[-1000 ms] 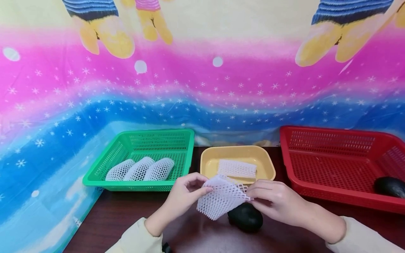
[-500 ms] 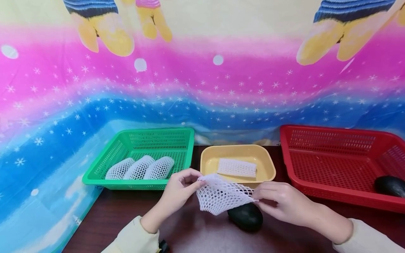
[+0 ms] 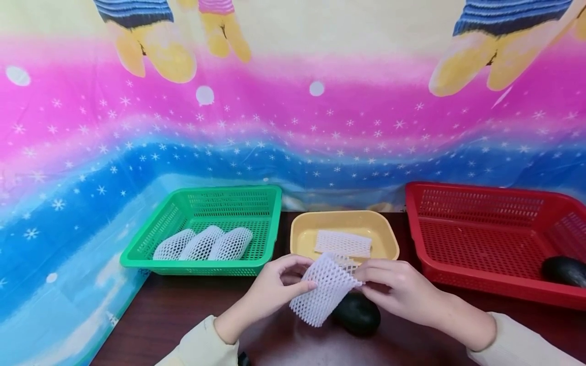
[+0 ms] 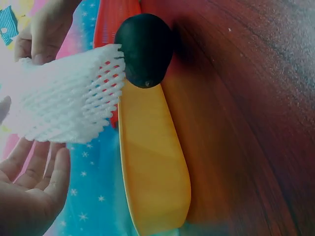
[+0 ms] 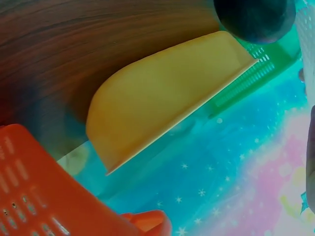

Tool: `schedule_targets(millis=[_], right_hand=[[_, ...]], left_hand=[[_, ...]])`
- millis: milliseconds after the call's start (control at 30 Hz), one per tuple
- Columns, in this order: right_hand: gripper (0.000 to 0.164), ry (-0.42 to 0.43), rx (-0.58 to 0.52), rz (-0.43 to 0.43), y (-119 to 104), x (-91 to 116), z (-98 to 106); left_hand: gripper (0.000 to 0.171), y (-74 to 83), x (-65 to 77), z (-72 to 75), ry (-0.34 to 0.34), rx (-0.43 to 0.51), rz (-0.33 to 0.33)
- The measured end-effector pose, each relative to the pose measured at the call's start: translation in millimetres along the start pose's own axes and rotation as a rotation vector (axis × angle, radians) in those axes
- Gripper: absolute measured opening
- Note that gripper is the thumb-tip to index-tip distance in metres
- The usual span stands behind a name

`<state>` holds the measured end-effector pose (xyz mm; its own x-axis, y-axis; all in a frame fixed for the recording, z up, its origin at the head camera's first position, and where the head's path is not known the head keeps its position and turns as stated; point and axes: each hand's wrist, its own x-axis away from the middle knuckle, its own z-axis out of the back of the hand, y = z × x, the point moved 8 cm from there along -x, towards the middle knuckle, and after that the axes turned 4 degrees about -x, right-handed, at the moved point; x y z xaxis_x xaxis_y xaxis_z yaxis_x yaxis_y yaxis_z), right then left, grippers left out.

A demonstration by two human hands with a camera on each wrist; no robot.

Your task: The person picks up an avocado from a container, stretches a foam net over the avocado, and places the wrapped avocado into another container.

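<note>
Both hands hold a white foam fruit net (image 3: 324, 288) above the table in the head view. My left hand (image 3: 275, 284) pinches its left side, thumb on the front of the mesh. With its fingertips, my right hand (image 3: 400, 290) pinches the net's right edge. Just below and behind the net lies a dark, smooth oval fruit (image 3: 358, 316), on the table and touched by neither hand. The left wrist view shows the net's open-meshed end (image 4: 106, 81) in front of the dark fruit (image 4: 147, 49). Only a strip of the net shows in the right wrist view.
A yellow tray (image 3: 299, 218) behind the hands holds another flat foam net (image 3: 343, 243). At left, a green basket (image 3: 192, 265) contains three net-covered pieces (image 3: 199, 244). The red basket (image 3: 485, 277) at right has a dark oval fruit (image 3: 564, 269) inside. A printed cloth hangs behind.
The hands drew apart and stretched the net half a second ago. Now they are closer together, the left having moved right and the right slightly left, and the net is slacker.
</note>
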<state>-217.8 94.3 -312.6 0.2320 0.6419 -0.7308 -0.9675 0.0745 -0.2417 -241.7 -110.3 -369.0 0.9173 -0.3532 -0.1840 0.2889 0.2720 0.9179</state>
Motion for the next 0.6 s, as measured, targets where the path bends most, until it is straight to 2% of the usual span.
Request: schedule_targets(millis=[200,400,500,600], right_hand=[[0.032,0.04,0.008,-0.022,0,-5,-2],[0.03,0.065,-0.007,-0.037,0,-5,-6],[0.029,0.074,-0.009,-0.03,-1,-6,-9],[0.027,0.074,-0.019,-0.023,-1,-7,-10]], left_hand=[[0.058,-3.5,1.2,-11.9,-0.112,-0.008,0.034],[0.085,-5.5,5.0,-25.8,-0.184,-0.137,0.017],[0.086,-4.6,5.0,-29.0,-0.197,-0.198,-0.008],[0.08,-3.8,3.8,-28.9,-0.195,-0.251,-0.037]])
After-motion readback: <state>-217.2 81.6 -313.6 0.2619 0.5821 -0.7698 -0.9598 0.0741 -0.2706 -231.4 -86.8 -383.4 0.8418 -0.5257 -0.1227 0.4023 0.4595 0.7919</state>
